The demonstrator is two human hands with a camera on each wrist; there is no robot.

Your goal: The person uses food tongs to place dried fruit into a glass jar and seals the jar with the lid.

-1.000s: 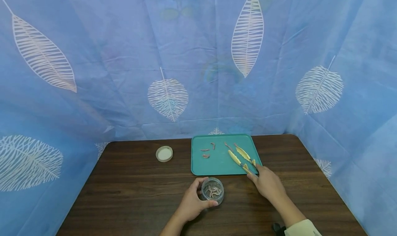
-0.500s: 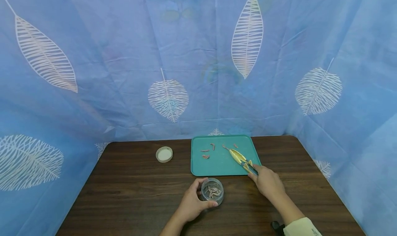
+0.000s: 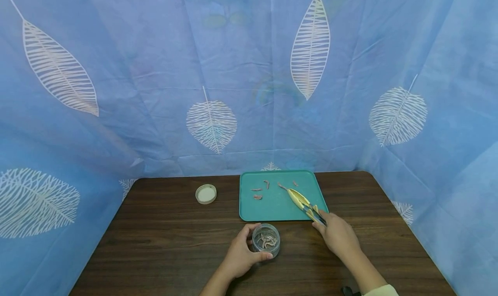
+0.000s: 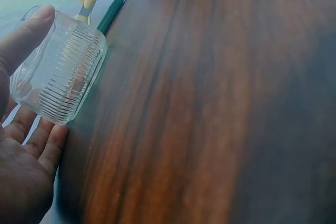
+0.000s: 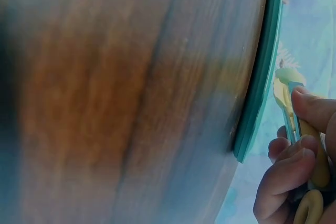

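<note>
Left grip (image 3: 242,253) holds clear, round, ribbed jar (image 3: 266,240); right grip (image 3: 337,234) holds yellow-headed tongs (image 3: 300,198).
Tongs' contact with thin pinkish strip (image 3: 282,186): indistinct.

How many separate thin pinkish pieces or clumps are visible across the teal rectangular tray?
5: left on the tray, a curved piece, a straight piece and a clump, which may hide more; one slender piece at the tips of the yellow-headed tongs; a short piece beyond them.

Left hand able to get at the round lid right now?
Probably not while the left hand grips the jar, though only bare tabletop lies between it and the round lid.
</note>
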